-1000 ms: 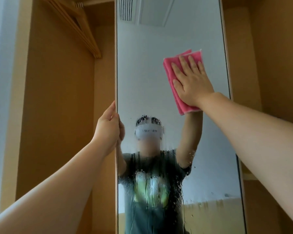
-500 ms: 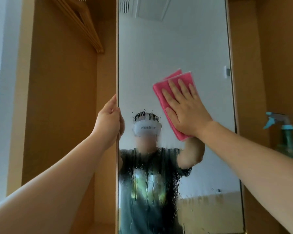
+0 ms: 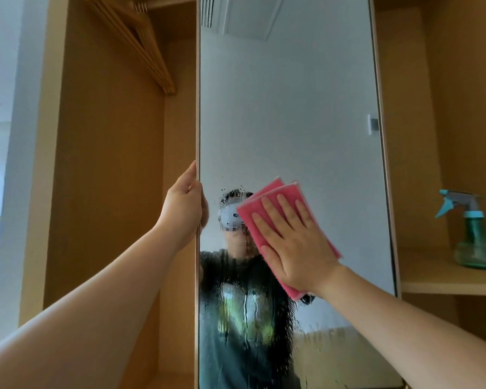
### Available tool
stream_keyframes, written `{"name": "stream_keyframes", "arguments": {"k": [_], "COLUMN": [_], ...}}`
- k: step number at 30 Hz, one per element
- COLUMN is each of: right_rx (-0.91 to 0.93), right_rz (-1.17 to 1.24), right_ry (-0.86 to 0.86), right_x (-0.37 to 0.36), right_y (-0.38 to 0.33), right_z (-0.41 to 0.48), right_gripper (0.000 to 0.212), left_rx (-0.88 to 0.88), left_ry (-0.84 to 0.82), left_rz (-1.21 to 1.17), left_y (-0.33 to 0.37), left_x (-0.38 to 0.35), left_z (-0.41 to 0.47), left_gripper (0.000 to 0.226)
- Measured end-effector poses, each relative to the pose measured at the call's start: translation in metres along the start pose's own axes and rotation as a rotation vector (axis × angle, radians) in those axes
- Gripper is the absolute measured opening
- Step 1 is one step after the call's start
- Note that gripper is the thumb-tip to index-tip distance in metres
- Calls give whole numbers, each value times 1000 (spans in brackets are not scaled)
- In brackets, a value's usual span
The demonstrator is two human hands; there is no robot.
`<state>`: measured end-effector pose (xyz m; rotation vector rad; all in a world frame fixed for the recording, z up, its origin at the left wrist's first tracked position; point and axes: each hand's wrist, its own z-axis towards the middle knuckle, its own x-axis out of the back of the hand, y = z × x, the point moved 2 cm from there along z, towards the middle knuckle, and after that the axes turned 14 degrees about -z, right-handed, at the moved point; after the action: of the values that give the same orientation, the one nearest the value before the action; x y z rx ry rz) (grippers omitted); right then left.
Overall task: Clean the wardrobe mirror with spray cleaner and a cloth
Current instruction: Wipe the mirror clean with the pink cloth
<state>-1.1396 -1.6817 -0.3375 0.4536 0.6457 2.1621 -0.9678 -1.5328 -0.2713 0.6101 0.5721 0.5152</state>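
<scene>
Meanwhile, spray bottle [image 3: 475, 234] stands on shelf [image 3: 443, 282].

Both forearms were bare from the wrists back, with no sleeve, watch, ring or bracelet on either. The left hand [image 3: 184, 207] and the right hand [image 3: 295, 242] wore no gloves, and the nails on the right hand's fingers [image 3: 285, 209] were short and unpainted. Just beyond the hands, the reflection showed a dark short-sleeved T-shirt with a pale green and white print on the chest, and a light-coloured headset across the eyes.
</scene>
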Motion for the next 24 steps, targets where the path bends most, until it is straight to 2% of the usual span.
{"name": "stream_keyframes", "arguments": {"k": [11, 19, 24], "right_rx": [5, -100, -172], "right_rz": [10, -46, -59], "right_ry": [-47, -72, -47], "right_x": [8, 21, 27], "right_y": [10, 40, 55], "right_z": [30, 121, 173], "right_gripper": [59, 61, 62], "left_rx": [7, 6, -45], "left_ry": [-30, -41, -57], "left_rz": [1, -37, 18], "left_y": [2, 2, 3], "left_x": [-2, -3, -3], "left_z": [-5, -7, -10], "left_gripper": [45, 43, 47]}}
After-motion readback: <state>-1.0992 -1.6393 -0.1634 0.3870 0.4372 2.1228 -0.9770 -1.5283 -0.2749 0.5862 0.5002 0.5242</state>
